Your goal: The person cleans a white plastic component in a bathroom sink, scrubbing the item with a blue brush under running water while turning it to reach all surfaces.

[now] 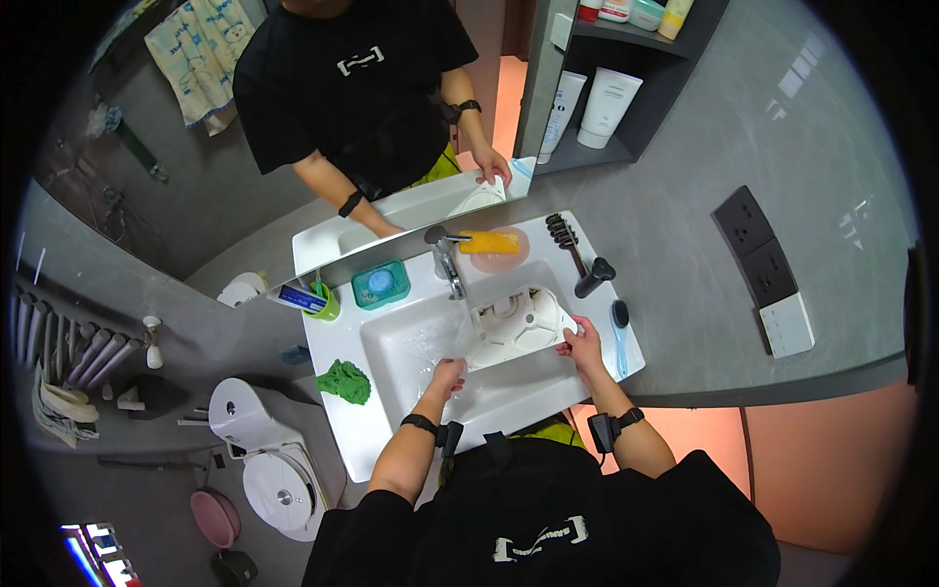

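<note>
Over the white sink basin (386,372) a hollow white plastic housing (533,328) is tilted, its ribbed inner side and round openings facing up. My right hand (581,350) grips its right end, thumb on the rim. At its near left corner my left hand (448,378) is closed, fingers curled against the edge; part of that grip is hidden. Water splashes in the basin left of the housing, beside the chrome faucet (445,262). The mirror repeats both arms and part of the housing.
On the counter are a green cloth (343,383), a teal soap dish (380,285), a green cup (323,305), a yellow item (489,243) on a pink dish, a black hairbrush (564,235), a dark bottle (594,279) and a blue-handled brush (620,338). A toilet (279,484) stands left.
</note>
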Action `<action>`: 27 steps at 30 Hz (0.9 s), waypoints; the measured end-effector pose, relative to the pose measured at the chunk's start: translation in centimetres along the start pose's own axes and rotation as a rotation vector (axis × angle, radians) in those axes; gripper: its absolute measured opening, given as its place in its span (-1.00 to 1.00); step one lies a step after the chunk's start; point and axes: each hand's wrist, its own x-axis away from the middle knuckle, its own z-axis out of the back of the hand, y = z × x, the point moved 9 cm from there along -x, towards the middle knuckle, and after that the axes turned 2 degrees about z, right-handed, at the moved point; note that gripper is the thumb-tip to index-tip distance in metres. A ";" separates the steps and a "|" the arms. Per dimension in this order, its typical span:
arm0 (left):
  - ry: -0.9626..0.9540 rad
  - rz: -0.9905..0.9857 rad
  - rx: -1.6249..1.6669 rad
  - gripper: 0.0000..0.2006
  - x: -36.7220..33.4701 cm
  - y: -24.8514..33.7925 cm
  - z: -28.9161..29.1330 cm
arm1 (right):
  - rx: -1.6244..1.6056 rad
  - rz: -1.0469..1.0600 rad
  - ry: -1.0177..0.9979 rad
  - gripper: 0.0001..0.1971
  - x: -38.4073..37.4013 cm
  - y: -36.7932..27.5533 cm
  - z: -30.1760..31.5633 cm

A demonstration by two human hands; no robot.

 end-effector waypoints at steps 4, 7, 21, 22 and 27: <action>0.140 0.027 -0.075 -0.57 0.5 0.4 1.9 | -0.017 -0.030 -0.034 -0.70 -1.5 2.4 -0.2; 0.223 -0.141 0.012 -0.57 -1.1 0.7 3.9 | -0.056 -0.079 -0.059 -0.72 -2.6 4.5 -0.9; 0.583 -0.179 -0.258 -0.64 -0.6 -0.1 10.5 | 0.092 -0.398 -0.130 -0.66 -3.1 12.3 -3.3; 0.608 -0.184 -0.280 -0.64 0.7 0.7 10.9 | 0.087 -0.419 -0.138 -0.66 -2.8 12.8 -3.7; 0.544 -0.064 -0.384 -0.60 3.1 1.7 12.2 | 0.032 -0.548 -0.188 -0.66 -2.1 15.6 -5.1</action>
